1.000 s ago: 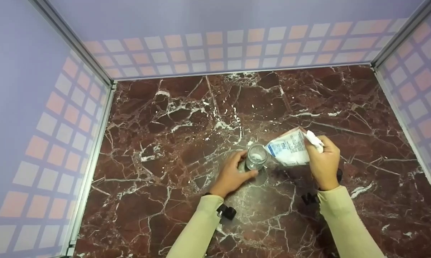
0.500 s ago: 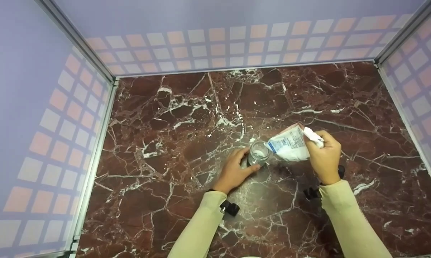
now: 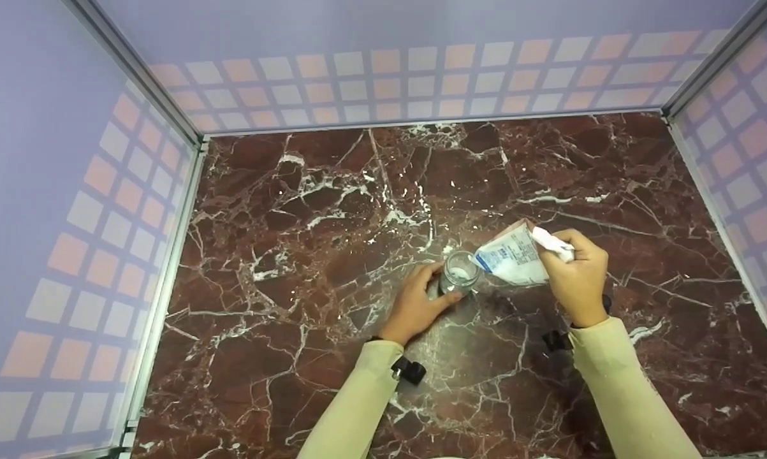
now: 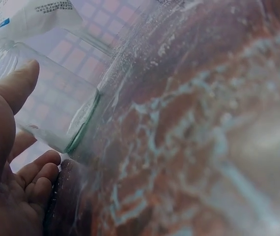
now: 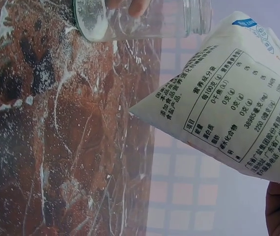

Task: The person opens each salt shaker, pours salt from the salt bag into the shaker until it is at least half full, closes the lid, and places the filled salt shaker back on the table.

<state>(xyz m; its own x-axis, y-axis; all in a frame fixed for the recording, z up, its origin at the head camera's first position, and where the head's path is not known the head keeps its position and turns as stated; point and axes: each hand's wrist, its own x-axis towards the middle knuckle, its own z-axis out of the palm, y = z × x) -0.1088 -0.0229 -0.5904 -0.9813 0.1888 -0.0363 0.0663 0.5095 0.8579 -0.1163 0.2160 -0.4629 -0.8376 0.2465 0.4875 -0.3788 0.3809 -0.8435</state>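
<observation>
A clear glass jar (image 3: 458, 275) stands upright on the marble top, with a thin white layer at its bottom (image 5: 97, 27). My left hand (image 3: 415, 303) holds it from the left, thumb (image 4: 19, 86) on the near side and fingers round the far side. A white salt bag (image 3: 514, 258) with blue print is tilted, its blue corner at the jar's mouth. My right hand (image 3: 577, 274) grips the bag's gathered top end. Printed rows of a nutrition table show on the bag (image 5: 228, 108) in the right wrist view. Whether salt is flowing cannot be seen.
White grains and flakes (image 3: 421, 204) lie scattered over the dark red marble surface (image 3: 249, 357) beyond and left of the jar. Lilac panels with pink and white squares (image 3: 383, 83) wall in the back and both sides.
The bag has shifted very slightly left, its corner staying by the jar's mouth. Both hands keep their hold, and the jar stands almost as before.
</observation>
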